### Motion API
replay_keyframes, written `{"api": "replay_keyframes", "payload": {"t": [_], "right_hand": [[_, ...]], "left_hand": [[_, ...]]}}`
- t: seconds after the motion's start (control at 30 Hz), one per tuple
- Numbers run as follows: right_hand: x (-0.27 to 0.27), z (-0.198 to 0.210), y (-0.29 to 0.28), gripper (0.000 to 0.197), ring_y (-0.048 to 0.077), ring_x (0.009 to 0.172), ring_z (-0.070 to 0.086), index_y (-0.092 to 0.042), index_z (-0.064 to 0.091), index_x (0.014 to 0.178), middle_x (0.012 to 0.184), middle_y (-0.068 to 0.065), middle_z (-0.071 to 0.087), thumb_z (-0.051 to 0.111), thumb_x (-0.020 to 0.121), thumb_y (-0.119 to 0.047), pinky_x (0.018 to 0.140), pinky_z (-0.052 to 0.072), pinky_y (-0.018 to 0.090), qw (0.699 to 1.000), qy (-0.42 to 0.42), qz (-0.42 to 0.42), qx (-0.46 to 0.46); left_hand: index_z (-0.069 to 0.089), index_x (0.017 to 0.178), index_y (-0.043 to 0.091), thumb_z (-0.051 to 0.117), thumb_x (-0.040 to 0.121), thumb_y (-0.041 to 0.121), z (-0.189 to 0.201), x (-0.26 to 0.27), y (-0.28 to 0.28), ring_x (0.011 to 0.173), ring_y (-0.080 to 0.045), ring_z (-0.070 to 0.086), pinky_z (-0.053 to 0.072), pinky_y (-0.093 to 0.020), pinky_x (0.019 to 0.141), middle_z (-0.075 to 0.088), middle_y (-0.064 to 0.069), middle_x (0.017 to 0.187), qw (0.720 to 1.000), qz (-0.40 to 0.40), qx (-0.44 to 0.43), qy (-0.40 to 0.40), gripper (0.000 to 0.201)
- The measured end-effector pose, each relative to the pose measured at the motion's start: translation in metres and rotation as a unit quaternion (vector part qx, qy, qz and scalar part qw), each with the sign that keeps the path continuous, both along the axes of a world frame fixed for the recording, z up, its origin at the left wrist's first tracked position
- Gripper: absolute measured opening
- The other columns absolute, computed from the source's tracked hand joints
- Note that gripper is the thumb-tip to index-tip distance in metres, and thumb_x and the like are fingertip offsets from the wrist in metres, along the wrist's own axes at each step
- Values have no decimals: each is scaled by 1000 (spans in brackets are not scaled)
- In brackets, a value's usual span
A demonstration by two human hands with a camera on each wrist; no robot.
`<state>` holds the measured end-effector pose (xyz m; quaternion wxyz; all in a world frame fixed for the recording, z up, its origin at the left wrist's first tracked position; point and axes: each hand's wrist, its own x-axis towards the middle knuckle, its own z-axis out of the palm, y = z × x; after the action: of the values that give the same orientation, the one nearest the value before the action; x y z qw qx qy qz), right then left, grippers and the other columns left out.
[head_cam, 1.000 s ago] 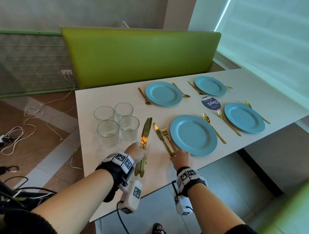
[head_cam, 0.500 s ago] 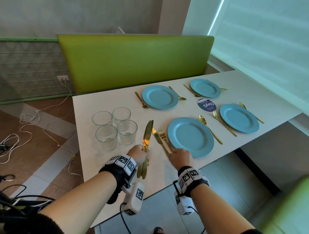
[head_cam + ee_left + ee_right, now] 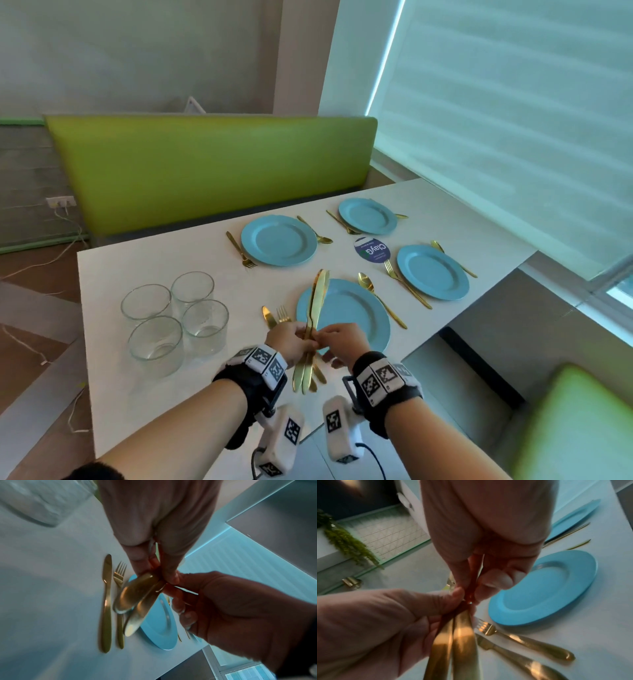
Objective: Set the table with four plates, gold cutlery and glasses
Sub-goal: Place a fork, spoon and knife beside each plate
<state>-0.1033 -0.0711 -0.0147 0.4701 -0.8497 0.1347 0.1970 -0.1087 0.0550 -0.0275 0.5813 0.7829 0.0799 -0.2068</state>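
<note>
My left hand (image 3: 303, 337) grips a bundle of gold knives (image 3: 317, 308) by the handles, lifted above the near blue plate (image 3: 356, 318) with the blades pointing away. My right hand (image 3: 323, 339) pinches the same bundle just beside the left fingers. In the left wrist view the handles (image 3: 137, 599) fan out below my left fingertips (image 3: 142, 569). In the right wrist view my thumb and forefinger (image 3: 494, 582) close on the knives (image 3: 453, 642). A gold knife (image 3: 269, 317) and fork (image 3: 282, 313) lie left of the near plate. Three more blue plates (image 3: 279, 240) (image 3: 368, 216) (image 3: 433, 272) have forks and spoons beside them.
Several empty glasses (image 3: 174, 315) stand grouped on the left of the white table (image 3: 137, 260). A round dark sticker (image 3: 371, 250) lies between the plates. A green bench back (image 3: 205, 164) runs behind the table, and cables lie on the floor at the left.
My right hand has left the knife laid beside the near plate and come to the bundle. My left hand has lifted the bundle and carried it right, over the plate.
</note>
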Motion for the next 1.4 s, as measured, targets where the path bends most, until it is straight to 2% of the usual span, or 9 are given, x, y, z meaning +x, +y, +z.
{"api": "replay_keyframes", "payload": {"t": [0.2, 0.4, 0.57, 0.7, 0.77, 0.9, 1.0, 1.23, 1.4], "right_hand": [[49, -9, -32, 23, 9, 52, 49, -17, 61, 66, 61, -2, 56, 63, 88, -23, 42, 38, 18, 999, 0, -18, 34], [119, -6, -74, 23, 10, 50, 48, -16, 58, 67, 66, -2, 59, 62, 90, -21, 41, 37, 19, 997, -16, -28, 67], [184, -9, -144, 27, 11, 46, 46, -17, 58, 61, 57, -2, 54, 61, 88, -22, 41, 39, 19, 991, -39, 39, -124], [213, -24, -191, 23, 15, 72, 53, -13, 66, 66, 69, -1, 61, 64, 86, -25, 54, 39, 20, 961, -1, 92, -260], [218, -35, -206, 28, 15, 81, 54, -18, 58, 60, 79, 0, 62, 63, 87, -25, 69, 42, 21, 950, 25, 110, -292], [227, -53, -223, 14, 20, 95, 62, -13, 71, 88, 103, 6, 69, 64, 86, -25, 81, 49, 25, 943, 43, 105, -312], [232, -63, -227, 19, 22, 100, 63, -12, 71, 97, 105, 6, 68, 64, 86, -26, 88, 52, 32, 939, 44, 112, -321], [236, -73, -231, 19, 24, 92, 65, -16, 73, 95, 99, 5, 69, 59, 86, -25, 83, 55, 36, 939, 16, 88, -332], [238, -72, -236, 21, 25, 91, 65, -17, 72, 97, 99, 6, 68, 56, 86, -23, 76, 53, 30, 936, 10, 81, -342]], "left_hand": [[70, 93, 10, 67, 78, 1, -6, 49, -32, 81, -20, 63, 52, -35, 87, 67, -5, 79, 1000, -10, -14, -10, 18], [65, 79, 15, 65, 81, -3, -4, 116, -65, 61, -18, 57, 51, -27, 66, 62, -2, 65, 999, 32, -44, -4, 18], [58, 79, 9, 58, 86, -6, -10, 173, -92, 54, -21, 54, 57, -37, 66, 56, -8, 63, 991, 121, -59, 26, 16], [59, 85, 9, 54, 87, -3, -18, 204, -101, 51, -18, 50, 50, -26, 54, 55, -6, 60, 988, 146, -31, 27, 13], [59, 86, 10, 53, 88, -1, -22, 217, -106, 50, -19, 49, 48, -28, 56, 55, -6, 58, 989, 148, -13, 27, 13], [59, 82, 12, 52, 88, 0, -31, 236, -116, 53, -20, 51, 50, -35, 69, 56, -6, 59, 986, 164, -9, 35, 15], [60, 88, 10, 53, 89, 2, -33, 246, -126, 55, -17, 52, 51, -31, 64, 56, -5, 61, 984, 174, -7, 37, 10], [60, 95, 10, 53, 90, 3, -33, 257, -144, 57, -15, 52, 50, -25, 60, 57, -4, 64, 984, 170, -9, 44, 11], [61, 93, 10, 54, 90, 3, -33, 262, -152, 62, -18, 55, 54, -35, 74, 58, -5, 66, 984, 174, -9, 47, 10]]}}
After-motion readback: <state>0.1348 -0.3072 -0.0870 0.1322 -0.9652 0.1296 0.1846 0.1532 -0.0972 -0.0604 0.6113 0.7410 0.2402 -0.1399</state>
